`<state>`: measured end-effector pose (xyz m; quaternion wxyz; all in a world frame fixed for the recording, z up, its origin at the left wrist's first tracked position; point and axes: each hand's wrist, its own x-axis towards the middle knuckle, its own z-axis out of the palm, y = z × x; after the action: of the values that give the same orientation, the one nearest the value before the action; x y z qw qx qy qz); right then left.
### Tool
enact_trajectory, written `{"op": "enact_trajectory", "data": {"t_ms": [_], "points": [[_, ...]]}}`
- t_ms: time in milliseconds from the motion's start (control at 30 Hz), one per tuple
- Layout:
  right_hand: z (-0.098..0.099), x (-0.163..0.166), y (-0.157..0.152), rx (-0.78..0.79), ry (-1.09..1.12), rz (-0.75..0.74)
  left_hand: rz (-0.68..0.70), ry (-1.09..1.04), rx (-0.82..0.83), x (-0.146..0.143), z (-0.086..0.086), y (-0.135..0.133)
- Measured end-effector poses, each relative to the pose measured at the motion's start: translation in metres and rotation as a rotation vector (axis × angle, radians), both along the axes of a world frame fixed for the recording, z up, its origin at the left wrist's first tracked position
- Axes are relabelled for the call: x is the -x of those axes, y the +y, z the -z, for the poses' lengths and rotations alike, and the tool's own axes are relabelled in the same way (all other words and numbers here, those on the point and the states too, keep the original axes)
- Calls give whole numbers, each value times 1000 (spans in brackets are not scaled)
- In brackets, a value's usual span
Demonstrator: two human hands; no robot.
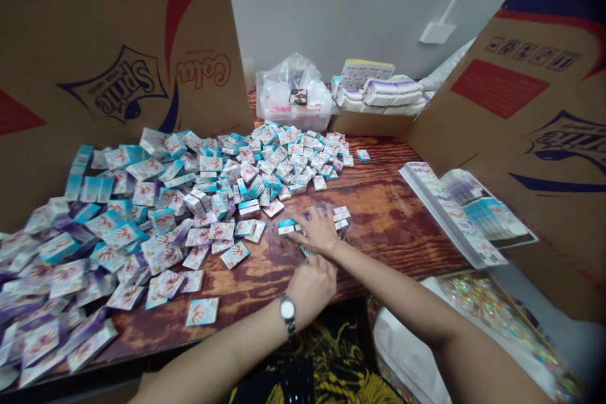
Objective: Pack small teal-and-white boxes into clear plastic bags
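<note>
My right hand (318, 231) lies with fingers spread over a row of small white boxes (341, 218), which seem to sit in clear plastic. One box at the row's left end has a blue side. Closer to me, at the table's front edge, my left hand (311, 284) is closed like a fist, wearing a wristwatch (286, 309). What its fingers hold, if anything, is hidden. A large heap of small blue, purple and white boxes (161, 246) with a hand print spreads to the left. One single box (202, 312) lies apart near the front edge.
Tall cardboard cartons stand at left (203, 25) and right (521, 107). Against the wall are a plastic-wrapped tub (303, 113) and a cardboard box (374, 124) of folded packs. Printed sheets (454, 214) lie at right, above a carton of colourful wrapped pieces (492, 312).
</note>
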<state>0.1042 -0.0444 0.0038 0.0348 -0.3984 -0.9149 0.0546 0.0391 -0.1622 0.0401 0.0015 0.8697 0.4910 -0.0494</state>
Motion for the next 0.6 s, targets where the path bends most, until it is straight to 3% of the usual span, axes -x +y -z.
{"op": "enact_trajectory", "data": {"t_ms": [100, 233, 433, 600], "points": [[-1, -1, 0, -2, 10, -10, -89, 39, 51, -10, 19, 8], [-2, -1, 0, 6, 32, -14, -76, 35, 37, -13, 31, -1], [-1, 1, 4, 10, -5, -14, 5, -1, 71, 0, 26, -6], [-2, -1, 5, 0, 0, -27, 4, -2, 63, 8, 9, -13]]}}
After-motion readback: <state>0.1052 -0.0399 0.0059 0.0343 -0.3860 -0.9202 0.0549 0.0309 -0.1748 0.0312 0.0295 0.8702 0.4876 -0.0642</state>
